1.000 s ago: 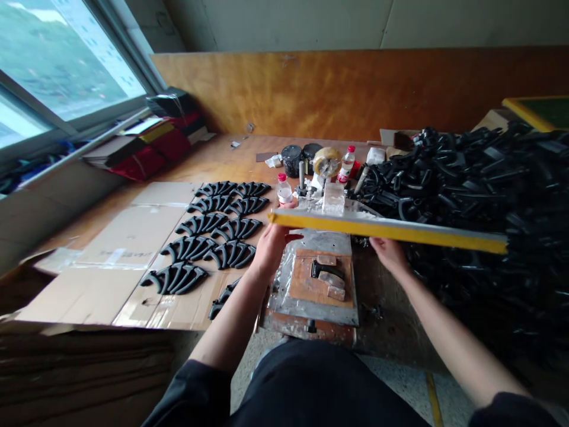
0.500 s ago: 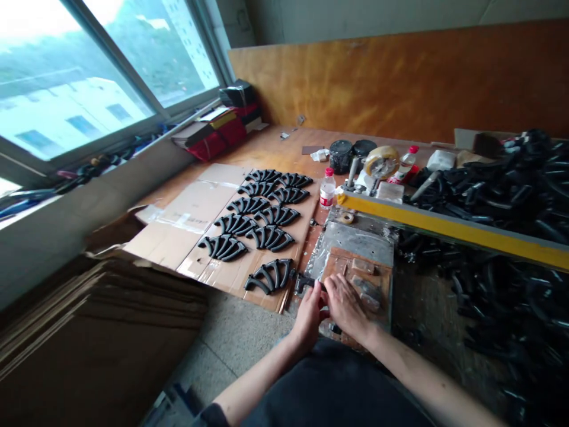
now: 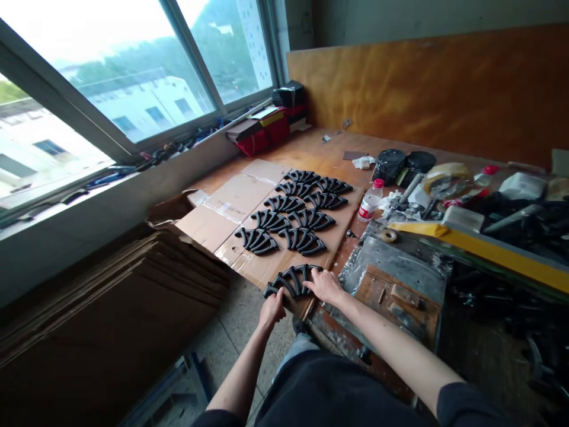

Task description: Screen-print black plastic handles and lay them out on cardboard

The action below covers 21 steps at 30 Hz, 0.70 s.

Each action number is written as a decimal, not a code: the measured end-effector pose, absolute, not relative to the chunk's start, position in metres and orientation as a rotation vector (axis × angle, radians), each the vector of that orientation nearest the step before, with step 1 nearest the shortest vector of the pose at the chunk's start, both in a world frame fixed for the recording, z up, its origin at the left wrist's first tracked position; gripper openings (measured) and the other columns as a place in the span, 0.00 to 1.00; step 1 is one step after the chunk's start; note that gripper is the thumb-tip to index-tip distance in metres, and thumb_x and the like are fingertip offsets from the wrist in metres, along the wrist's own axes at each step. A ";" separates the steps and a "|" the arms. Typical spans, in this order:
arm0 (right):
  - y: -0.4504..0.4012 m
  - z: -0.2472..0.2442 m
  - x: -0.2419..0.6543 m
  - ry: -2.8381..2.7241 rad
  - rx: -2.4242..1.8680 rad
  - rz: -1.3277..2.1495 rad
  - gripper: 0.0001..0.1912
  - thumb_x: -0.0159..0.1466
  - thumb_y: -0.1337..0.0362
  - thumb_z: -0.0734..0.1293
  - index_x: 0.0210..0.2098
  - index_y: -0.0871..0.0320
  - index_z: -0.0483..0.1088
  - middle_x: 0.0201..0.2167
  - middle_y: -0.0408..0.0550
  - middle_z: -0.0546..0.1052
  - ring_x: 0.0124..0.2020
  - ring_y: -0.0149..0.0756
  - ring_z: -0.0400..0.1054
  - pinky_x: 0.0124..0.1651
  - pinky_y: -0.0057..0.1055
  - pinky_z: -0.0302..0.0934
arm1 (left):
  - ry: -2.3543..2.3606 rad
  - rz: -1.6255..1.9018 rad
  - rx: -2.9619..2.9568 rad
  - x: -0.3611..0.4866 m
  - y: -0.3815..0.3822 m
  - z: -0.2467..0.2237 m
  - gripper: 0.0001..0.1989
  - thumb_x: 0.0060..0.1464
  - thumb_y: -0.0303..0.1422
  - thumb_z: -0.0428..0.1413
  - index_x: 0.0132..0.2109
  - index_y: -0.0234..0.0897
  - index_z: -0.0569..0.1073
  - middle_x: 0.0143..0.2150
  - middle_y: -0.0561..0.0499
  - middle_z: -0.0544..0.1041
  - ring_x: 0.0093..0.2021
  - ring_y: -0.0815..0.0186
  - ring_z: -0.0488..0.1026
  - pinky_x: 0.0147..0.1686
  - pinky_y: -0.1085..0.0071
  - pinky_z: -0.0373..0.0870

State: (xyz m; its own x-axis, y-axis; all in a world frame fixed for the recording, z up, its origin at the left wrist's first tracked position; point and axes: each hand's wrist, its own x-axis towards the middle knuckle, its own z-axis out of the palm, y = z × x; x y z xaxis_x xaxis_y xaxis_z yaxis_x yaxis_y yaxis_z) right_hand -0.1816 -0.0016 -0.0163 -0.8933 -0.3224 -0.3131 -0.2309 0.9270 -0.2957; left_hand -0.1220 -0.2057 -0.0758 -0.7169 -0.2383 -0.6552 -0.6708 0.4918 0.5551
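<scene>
A row of black curved handle-like pieces (image 3: 291, 282) lies fanned out near the front edge of a cardboard sheet (image 3: 249, 268). At the row's left end, my left hand (image 3: 272, 309) is closed, thumb and fingers pinching the outermost piece. My right hand (image 3: 328, 287) grips the right end, its fingers bent over the pieces there and hiding part of them. Farther back on the same cardboard, several similar fans of black pieces (image 3: 303, 240) lie in two columns.
Right of the cardboard are a metal plate (image 3: 386, 261), a wooden board (image 3: 376, 286), a tape roll (image 3: 388, 236) and a red-capped bottle (image 3: 370, 200). A yellow-edged bar (image 3: 498, 249) crosses the right side, with heaped black parts around it. Stacked cardboard (image 3: 133, 296) stands at lower left.
Both hands have moved left from the wooden board to the nearest row of black pieces and spread apart to its two ends. The view has swung left.
</scene>
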 end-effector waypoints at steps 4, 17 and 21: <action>-0.008 -0.015 -0.184 2.679 -0.460 -0.411 0.23 0.66 0.45 0.61 0.45 0.59 0.68 0.41 0.59 0.78 0.47 0.49 0.71 0.46 0.37 0.59 | 2.277 1.036 -0.640 -0.171 -0.226 -0.074 0.32 0.59 0.53 0.38 0.24 0.35 0.72 0.16 0.43 0.71 0.20 0.58 0.72 0.25 0.66 0.66; 0.003 -0.044 -0.255 2.746 -0.146 -0.785 0.18 0.70 0.57 0.57 0.48 0.59 0.73 0.45 0.53 0.79 0.46 0.38 0.72 0.48 0.29 0.61 | 2.206 1.216 -0.480 -0.218 -0.294 -0.080 0.34 0.54 0.61 0.38 0.25 0.37 0.68 0.14 0.50 0.68 0.13 0.66 0.63 0.16 0.71 0.58; -0.009 -0.056 -0.276 2.771 -0.003 -0.765 0.22 0.70 0.59 0.56 0.56 0.63 0.69 0.53 0.58 0.75 0.54 0.40 0.69 0.56 0.31 0.59 | 2.251 1.413 -0.701 -0.213 -0.354 -0.087 0.30 0.54 0.60 0.42 0.30 0.36 0.68 0.16 0.54 0.67 0.13 0.70 0.60 0.15 0.74 0.55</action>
